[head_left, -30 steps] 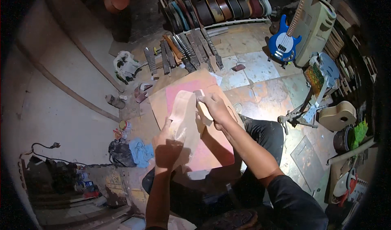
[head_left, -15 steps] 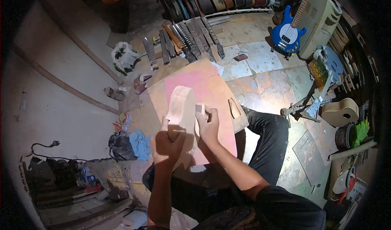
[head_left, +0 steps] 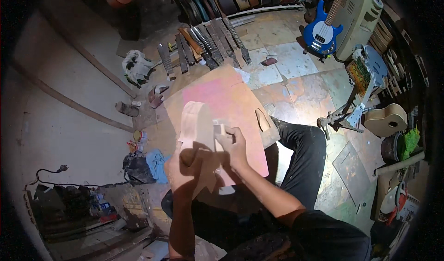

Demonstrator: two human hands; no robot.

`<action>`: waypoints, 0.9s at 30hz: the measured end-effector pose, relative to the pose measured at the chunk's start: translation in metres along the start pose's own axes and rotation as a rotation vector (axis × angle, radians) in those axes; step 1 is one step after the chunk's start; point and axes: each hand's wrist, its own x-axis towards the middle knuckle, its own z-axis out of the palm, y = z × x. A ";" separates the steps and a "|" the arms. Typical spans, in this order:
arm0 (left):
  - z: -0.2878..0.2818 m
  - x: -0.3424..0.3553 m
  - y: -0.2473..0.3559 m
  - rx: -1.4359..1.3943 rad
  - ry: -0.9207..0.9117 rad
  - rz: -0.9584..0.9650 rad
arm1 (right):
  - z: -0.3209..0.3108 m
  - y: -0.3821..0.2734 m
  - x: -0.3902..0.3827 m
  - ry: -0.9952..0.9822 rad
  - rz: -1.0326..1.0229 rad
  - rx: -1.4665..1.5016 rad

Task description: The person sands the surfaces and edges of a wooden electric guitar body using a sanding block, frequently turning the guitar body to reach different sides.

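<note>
A pale, bare wooden piece [head_left: 190, 120] with a rounded upper end, shaped like part of a guitar body, stands on edge over a pink-and-tan board [head_left: 215, 92] across my lap. My left hand [head_left: 181, 166] is closed around its lower part, partly in shadow. In my right hand [head_left: 235, 150], a small block [head_left: 218, 130], looking like a sanding block, is pinched between thumb and fingers. That block lies close to the right face of the wooden piece; whether they touch, I cannot tell.
Several guitar necks [head_left: 203, 43] lie on the floor beyond the board. A blue bass guitar [head_left: 320, 34] leans at the far right, with a small pale guitar body [head_left: 386, 121] nearer. Crumpled bags [head_left: 138, 166] sit at left. My bent knee [head_left: 310, 141] is right of the board.
The wooden piece and my left hand have shifted slightly left. My right hand, with the block, has moved left and a little down along the piece. The whole view has tilted slightly.
</note>
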 end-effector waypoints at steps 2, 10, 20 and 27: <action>0.005 0.001 0.005 -0.048 0.021 0.038 | -0.007 0.010 -0.004 -0.037 -0.074 0.153; 0.002 0.007 0.022 -0.007 0.012 -0.103 | -0.006 0.018 -0.010 -0.045 -0.234 -0.102; 0.009 0.021 0.024 0.110 -0.065 -0.123 | -0.084 0.004 0.057 -0.049 -0.228 -0.341; 0.015 0.059 0.052 0.203 -0.335 0.045 | -0.033 -0.154 0.012 -0.257 -0.757 -0.558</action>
